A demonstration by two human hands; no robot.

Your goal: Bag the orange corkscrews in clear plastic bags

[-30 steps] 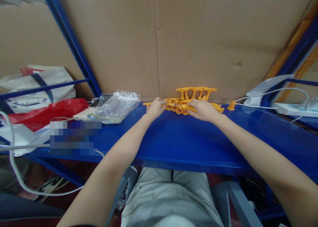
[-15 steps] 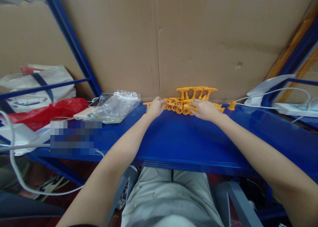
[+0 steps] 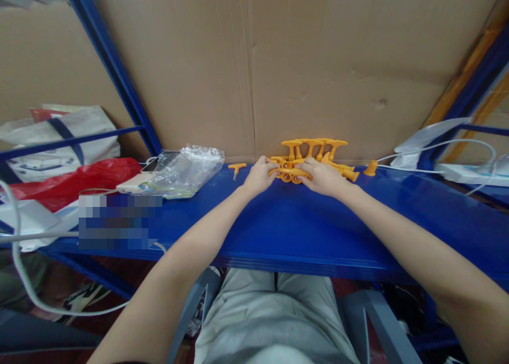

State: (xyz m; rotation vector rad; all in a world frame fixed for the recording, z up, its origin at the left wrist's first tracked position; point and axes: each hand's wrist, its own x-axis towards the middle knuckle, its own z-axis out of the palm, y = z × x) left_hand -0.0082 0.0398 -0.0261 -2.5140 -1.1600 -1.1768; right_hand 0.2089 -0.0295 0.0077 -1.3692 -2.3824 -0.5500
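Note:
My left hand (image 3: 260, 176) is closed, its fingertips pinching one end of an orange corkscrew (image 3: 289, 171). My right hand (image 3: 323, 177) curls over the other end, so the corkscrew lies level between the two hands. Behind and below it is a pile of orange hollow pieces (image 3: 287, 179) with round open ends towards me, partly hidden by my fingers. Several orange T-handled pieces (image 3: 310, 145) stand upright against the cardboard. Left of my left hand lies a loose orange T-handle with a metal screw (image 3: 236, 167).
An orange bell-shaped piece (image 3: 371, 167) stands at the right on the blue shelf (image 3: 278, 226). Clear plastic bags (image 3: 191, 170), a red bag (image 3: 83, 175) and a white cable (image 3: 19, 258) are at the left. A cardboard sheet (image 3: 318, 61) walls the back.
My left hand has moved right, closer to my right hand, uncovering the loose T-handle with its screw. My right hand has shifted slightly left.

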